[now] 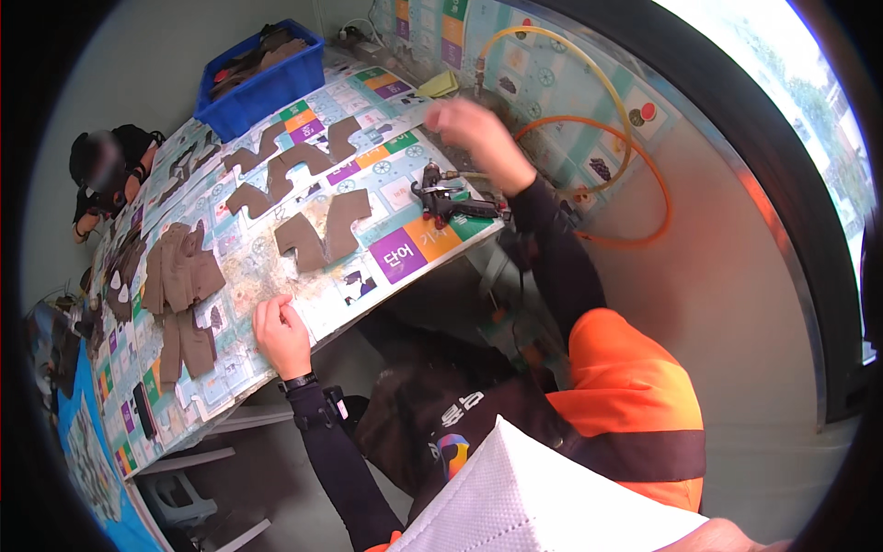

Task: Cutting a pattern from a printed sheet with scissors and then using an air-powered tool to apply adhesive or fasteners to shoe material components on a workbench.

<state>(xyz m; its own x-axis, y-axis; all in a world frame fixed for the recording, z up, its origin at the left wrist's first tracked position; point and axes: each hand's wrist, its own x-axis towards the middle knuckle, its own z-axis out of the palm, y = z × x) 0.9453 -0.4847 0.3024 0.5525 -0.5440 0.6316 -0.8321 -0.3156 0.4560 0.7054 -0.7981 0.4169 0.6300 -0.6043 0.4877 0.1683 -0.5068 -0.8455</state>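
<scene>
My left hand [281,337] rests at the table's front edge, its fingers curled in and nothing visible in them. Close beyond it lies a brown V-shaped cut piece [324,235] of flat material. My right hand [474,133] is raised over the table's right side and smeared by motion, so its fingers cannot be read. A black spray gun [446,196] lies on the table's right end, nearer to me than that hand. More brown V-shaped pieces [279,172] are laid out toward the back. Left of my left hand sits a loose heap of brown pieces [181,265].
At the far end of the table stands a blue bin [260,83] holding brown pieces. Yellow and orange hoses [664,198] loop along the right wall. A yellow cloth [437,85] lies near the back wall. Another person [115,175] is at the table's left side. A black phone-like object [144,410] lies front left.
</scene>
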